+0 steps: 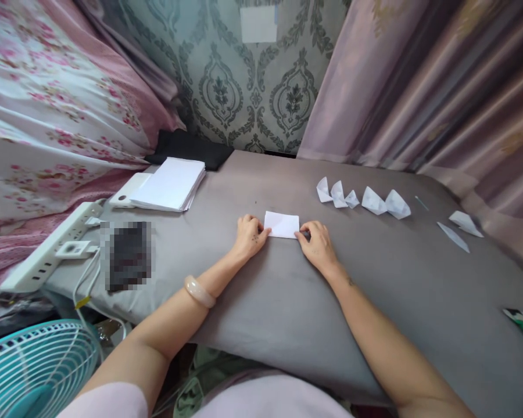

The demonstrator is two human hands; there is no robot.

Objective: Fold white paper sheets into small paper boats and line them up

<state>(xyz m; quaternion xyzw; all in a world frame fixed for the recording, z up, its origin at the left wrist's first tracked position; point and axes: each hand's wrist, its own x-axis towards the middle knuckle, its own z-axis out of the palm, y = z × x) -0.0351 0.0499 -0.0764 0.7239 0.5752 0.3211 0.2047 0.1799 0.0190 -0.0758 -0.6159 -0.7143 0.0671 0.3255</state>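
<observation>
1. The left hand (249,237) is curling its fingers and pinching the near left corner of a folded white paper (282,225) between thumb and forefinger; a pale bangle (200,292) is circling that forearm.
2. The right hand (318,242) is mirroring this, its fingers bent and nearly closed, its thumb and forefinger gripping the near right corner.
3. The folded white paper is lying around the middle of the grey-covered desk (261,290), between both hands.
4. Five folded paper shapes (375,201) are standing in a row beyond the right hand, toward the far edge.
5. Two more white pieces (464,222) and a thin stick (422,202) are lying farther toward the right edge.
6. A paper stack (169,183) is resting near the far left corner, just before a black item (192,148).
7. A power strip (47,249) is running along the left edge, near a pixelated dark object (129,255).
</observation>
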